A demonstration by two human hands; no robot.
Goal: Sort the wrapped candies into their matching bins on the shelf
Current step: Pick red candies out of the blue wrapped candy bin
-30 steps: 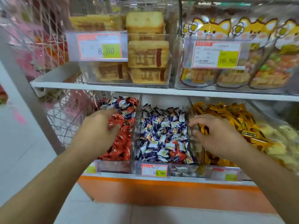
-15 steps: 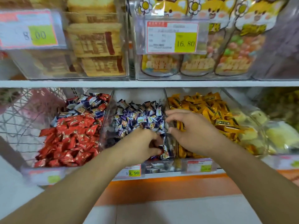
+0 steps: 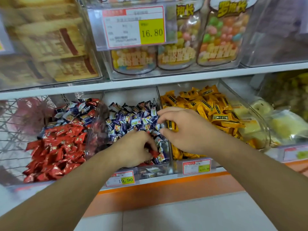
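Three clear bins sit side by side on the low shelf (image 3: 150, 84). The left bin (image 3: 93, 135) holds mostly red candies (image 3: 55, 152), with some blue ones (image 3: 78, 112) mixed in at the back. The middle bin (image 3: 165, 157) holds blue candies (image 3: 133, 120), and the right bin (image 3: 260, 130) holds yellow ones (image 3: 208, 105). The left hand (image 3: 135, 147) is down in the front of the middle bin. Its fingers are curled tight around a red candy (image 3: 154, 153) that does not belong with the blue ones, likely so it can go back to the red pile. The right hand (image 3: 185, 130) hangs over the wall between the middle and right bins, with fingers and thumb bent toward each other. It touches the blue candies near the wall, but I cannot tell if it has pinched one. More red bits show under the left hand, so the blue bin still needs picking through. The wrappers look slick and small, so a tight pinch helps.
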